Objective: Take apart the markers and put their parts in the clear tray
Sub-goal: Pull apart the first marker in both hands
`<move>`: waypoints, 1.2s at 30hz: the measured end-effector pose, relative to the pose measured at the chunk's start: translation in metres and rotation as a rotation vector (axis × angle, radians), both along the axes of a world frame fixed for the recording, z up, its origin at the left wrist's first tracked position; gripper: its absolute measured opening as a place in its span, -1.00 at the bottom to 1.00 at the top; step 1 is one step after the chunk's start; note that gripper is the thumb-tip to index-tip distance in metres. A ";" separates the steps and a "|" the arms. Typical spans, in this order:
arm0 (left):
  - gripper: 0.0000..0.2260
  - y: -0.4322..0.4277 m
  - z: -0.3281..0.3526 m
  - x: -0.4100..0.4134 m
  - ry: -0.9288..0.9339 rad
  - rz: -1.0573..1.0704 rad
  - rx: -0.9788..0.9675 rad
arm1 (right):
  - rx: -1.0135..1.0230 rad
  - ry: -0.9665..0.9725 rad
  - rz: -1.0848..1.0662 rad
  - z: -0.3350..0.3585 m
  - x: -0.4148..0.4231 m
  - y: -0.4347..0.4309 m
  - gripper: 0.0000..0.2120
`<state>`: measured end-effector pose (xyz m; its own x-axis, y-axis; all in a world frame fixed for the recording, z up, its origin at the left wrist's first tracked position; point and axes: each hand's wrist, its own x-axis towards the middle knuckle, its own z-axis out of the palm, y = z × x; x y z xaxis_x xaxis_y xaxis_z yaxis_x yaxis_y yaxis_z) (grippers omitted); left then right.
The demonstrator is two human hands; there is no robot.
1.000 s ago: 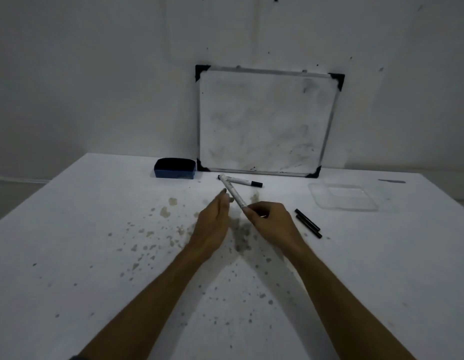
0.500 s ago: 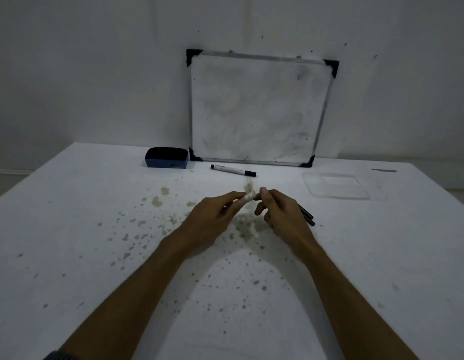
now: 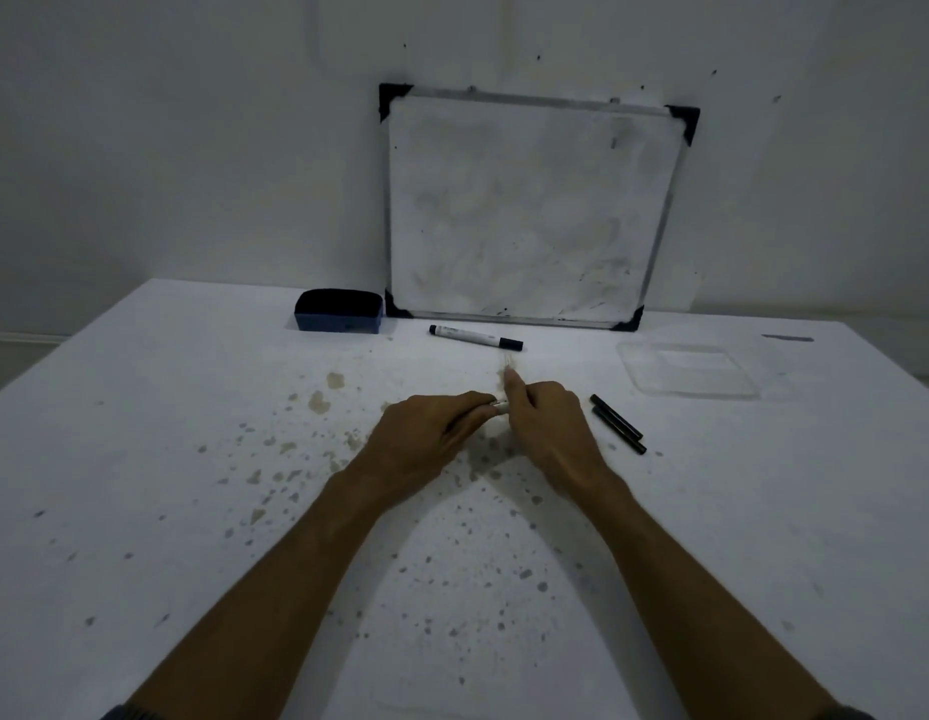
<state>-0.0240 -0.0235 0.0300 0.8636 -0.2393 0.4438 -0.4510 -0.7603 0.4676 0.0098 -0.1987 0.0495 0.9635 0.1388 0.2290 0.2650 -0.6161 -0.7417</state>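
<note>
Marker (image 3: 498, 407) held between both hands above the middle of the tabletop (image 3: 166, 459); only a short pale section visible between the knuckles, remainder hidden inside the grips; cap state not discernible. Left hand (image 3: 426, 433) curled palm-down, fingers (image 3: 470, 407) wrapped closed around the left end of the marker. Right hand (image 3: 548, 423) closed on the right end, fingers pinched narrow around it, index finger raised and pointing away from the body. Hands touching at the fingertips; both forearms converging from the near corners.

Second marker (image 3: 475, 337) lying flat on the tabletop beyond the hands, white barrel, black cap at its right end, black tip at its left end; just in front of the whiteboard (image 3: 529, 210), apart from it. Two black marker parts (image 3: 618, 423) lying side by side, touching, just right of the right hand; exact type of part not discernible. Clear tray (image 3: 685, 376) resting flat to the far right, well apart from the hands; contents, if any, not discernible through the transparent plastic.

Whiteboard leaning upright against the wall, smeared surface, black corner pieces. Blue eraser (image 3: 340, 317) with dark felt top just left of the lower-left corner of the whiteboard. Tabletop white, scattered with brownish stains, densest around and left of the hands.
</note>
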 end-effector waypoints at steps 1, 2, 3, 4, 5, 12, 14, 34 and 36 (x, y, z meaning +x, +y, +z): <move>-0.58 0.001 0.000 0.000 0.052 -0.008 -0.026 | 0.039 -0.062 0.010 -0.004 0.001 0.002 -0.42; -0.61 0.002 0.001 0.000 0.121 -0.012 -0.069 | 0.064 -0.143 0.031 -0.008 0.003 0.003 -0.43; -0.65 0.002 0.004 -0.001 0.204 -0.019 -0.133 | 0.066 -0.236 0.061 -0.011 0.006 0.002 -0.44; -0.67 0.001 0.008 -0.003 0.288 -0.041 -0.212 | 0.055 -0.324 0.091 -0.013 0.008 0.000 -0.46; -0.68 -0.001 0.012 -0.005 0.363 -0.078 -0.292 | 0.042 -0.389 0.116 -0.011 0.009 -0.004 -0.48; -0.65 -0.006 0.004 0.000 0.160 -0.039 -0.132 | 0.055 -0.124 0.065 -0.010 0.003 -0.008 -0.39; -0.53 -0.007 -0.006 0.004 -0.045 0.001 0.037 | 0.009 -0.094 0.010 -0.010 0.003 -0.007 -0.36; -0.65 -0.013 -0.007 -0.001 -0.029 0.040 0.101 | 0.050 -0.077 -0.010 -0.016 -0.001 -0.006 -0.37; -0.70 -0.010 -0.006 -0.001 0.016 0.006 0.066 | 0.003 -0.222 0.066 -0.018 -0.001 -0.007 -0.44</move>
<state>-0.0250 -0.0333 0.0243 0.8721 -0.2621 0.4133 -0.4389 -0.7925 0.4235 0.0084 -0.2053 0.0317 0.8783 0.1984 0.4349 0.4614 -0.5898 -0.6628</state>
